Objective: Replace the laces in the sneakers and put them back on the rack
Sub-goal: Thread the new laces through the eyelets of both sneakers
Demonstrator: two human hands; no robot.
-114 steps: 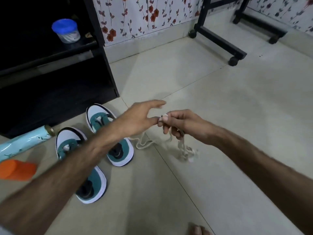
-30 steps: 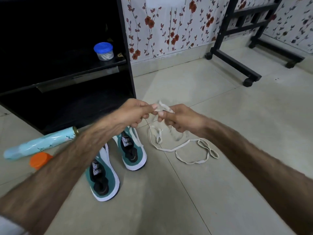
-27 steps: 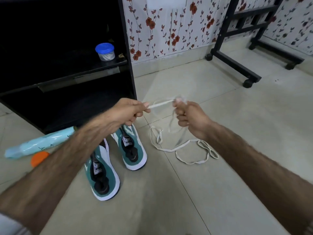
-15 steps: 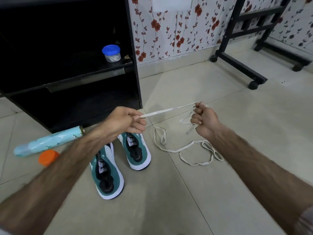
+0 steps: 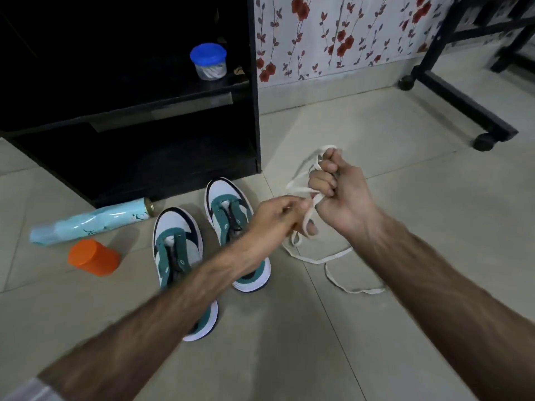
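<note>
Grip, right: right hand (image 5: 343, 202) clenched around a bundle of the white lace (image 5: 318, 260); fingers curled tight, loops sticking out above the knuckles and beside them.
Grip, left: left hand (image 5: 275, 217) pinches the same lace just beside the right fist; thumb and fingers closed on a strand. I read both hands as holding, neither released.
Hands, relation: nearly touching, held above the floor (image 5: 405, 198), right of the shoes.
Lace, look: flat, off-white, ribbon-like. I see several loops gathered at the hands; the remainder hangs down and trails across the tiles in loose curves toward the right forearm. One end lies on the floor; I cannot make out its tip.
Sneakers: left sneaker (image 5: 178, 256) and right sneaker (image 5: 231, 218) side by side on the floor, toes toward the rack. White toe caps, teal uppers, dark trim, white soles. Eyelet rows look bare of lacing; tongues exposed. My left forearm crosses over the heels of both.
Rack: black rack (image 5: 252, 96) behind the shoes, dark inside. A small clear tub with blue lid (image 5: 208, 62) sits on its shelf.
Floor, left of shoes: pale blue cylinder (image 5: 92, 221) lying on its side near the rack base; orange capped container (image 5: 92, 257) just in front of it.
Background: floral wallpaper (image 5: 333, 39); black wheeled frame (image 5: 463, 111) at far right.
</note>
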